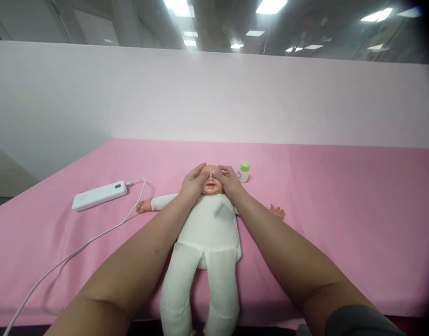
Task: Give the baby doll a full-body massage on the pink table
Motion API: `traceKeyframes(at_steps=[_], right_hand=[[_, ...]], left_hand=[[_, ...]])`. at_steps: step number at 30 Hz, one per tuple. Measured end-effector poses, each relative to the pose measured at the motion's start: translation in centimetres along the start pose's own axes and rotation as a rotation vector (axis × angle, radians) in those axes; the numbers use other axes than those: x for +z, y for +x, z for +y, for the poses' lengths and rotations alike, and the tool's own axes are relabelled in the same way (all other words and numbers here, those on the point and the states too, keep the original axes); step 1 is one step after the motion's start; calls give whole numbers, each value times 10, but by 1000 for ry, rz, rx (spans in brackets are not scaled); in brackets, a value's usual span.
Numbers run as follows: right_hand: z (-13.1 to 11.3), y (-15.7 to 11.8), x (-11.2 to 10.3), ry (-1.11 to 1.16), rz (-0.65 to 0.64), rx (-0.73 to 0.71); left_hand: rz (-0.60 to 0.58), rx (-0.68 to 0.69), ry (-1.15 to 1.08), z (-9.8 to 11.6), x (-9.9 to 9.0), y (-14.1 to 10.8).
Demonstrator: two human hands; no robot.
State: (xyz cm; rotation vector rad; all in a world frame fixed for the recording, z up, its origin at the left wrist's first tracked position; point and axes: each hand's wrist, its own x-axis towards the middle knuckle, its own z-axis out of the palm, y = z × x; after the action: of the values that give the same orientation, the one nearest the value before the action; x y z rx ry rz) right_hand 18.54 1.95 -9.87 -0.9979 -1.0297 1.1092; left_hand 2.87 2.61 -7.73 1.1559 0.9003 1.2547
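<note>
Doll flat on its back here, face up, head towards the middle of the pink worktop, legs running down to the near edge! Left hand and right hand cup the head from either side, thumbs laid over the eyes beside the nose, standing apart from the other fingers, which curve round the sides. Just beyond the right hand, nearer the far edge: a green-lidded bottle. Over towards the left edge, a white power bank, its cable trailing to the near left corner.
</note>
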Motion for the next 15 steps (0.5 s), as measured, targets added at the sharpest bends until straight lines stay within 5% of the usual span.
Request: traceKeyframes(at_steps=[15], right_hand=[[3, -1, -4, 127, -58, 0]], left_hand=[[6, -15, -88, -1, -7, 5]])
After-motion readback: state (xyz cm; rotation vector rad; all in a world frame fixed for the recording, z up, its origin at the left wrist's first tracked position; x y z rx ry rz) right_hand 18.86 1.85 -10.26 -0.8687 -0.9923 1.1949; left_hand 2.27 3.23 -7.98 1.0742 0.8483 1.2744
